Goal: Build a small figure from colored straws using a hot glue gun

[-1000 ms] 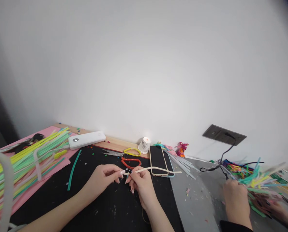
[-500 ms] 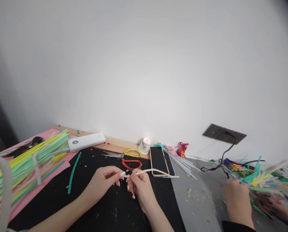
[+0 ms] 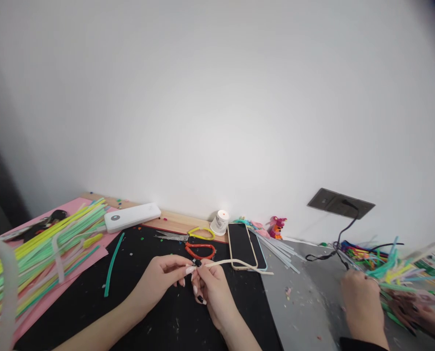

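Observation:
A cream-white pipe cleaner (image 3: 235, 262) runs from my fingers off to the right, over the lower part of the phones. My left hand (image 3: 166, 275) pinches its near end between thumb and forefinger. Close against it, my right hand (image 3: 212, 287) grips the same strip; the exact end is hidden by the fingertips. Just beyond my hands lie scissors (image 3: 200, 251) with one red and one yellow handle, blades pointing left. To the left a single teal pipe cleaner (image 3: 114, 263) rests on the black mat (image 3: 159, 321).
Many pastel pipe cleaners (image 3: 45, 258) lie on pink paper at left, near a white power bank (image 3: 133, 217). By the wall are a paper cup (image 3: 220, 223), a phone (image 3: 243, 245) and a small figure (image 3: 276, 226). At right, another person's hand (image 3: 363, 302) works among colourful pipe cleaners.
The view has shifted slightly, so everything sits a little lower and further right. Both my hands keep their pinch on the white pipe cleaner, with only small finger movement.

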The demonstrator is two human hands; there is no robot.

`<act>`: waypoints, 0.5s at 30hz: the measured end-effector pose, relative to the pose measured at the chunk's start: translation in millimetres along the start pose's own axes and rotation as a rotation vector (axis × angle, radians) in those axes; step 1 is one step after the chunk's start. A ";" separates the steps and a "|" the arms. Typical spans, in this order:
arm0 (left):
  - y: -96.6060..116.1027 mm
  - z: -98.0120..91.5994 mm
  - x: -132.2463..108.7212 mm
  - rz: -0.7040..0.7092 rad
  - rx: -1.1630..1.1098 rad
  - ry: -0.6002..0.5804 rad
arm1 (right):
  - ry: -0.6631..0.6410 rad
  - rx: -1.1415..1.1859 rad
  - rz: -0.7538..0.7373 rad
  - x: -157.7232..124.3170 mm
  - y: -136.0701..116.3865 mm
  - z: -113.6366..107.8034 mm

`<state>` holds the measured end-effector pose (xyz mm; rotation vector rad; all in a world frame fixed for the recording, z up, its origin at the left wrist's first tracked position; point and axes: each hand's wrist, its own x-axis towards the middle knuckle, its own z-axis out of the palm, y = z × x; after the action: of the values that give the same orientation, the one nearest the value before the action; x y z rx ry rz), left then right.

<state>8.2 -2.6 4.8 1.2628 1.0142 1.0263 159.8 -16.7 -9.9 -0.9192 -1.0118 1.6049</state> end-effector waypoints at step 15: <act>-0.4 4.0 -0.7 -0.037 -0.106 0.074 | 0.035 0.025 -0.046 -0.9 7.0 8.9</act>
<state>11.9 -4.3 4.5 1.1230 1.0224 1.0906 149.5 -20.3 -13.1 -0.8981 -0.9801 1.5548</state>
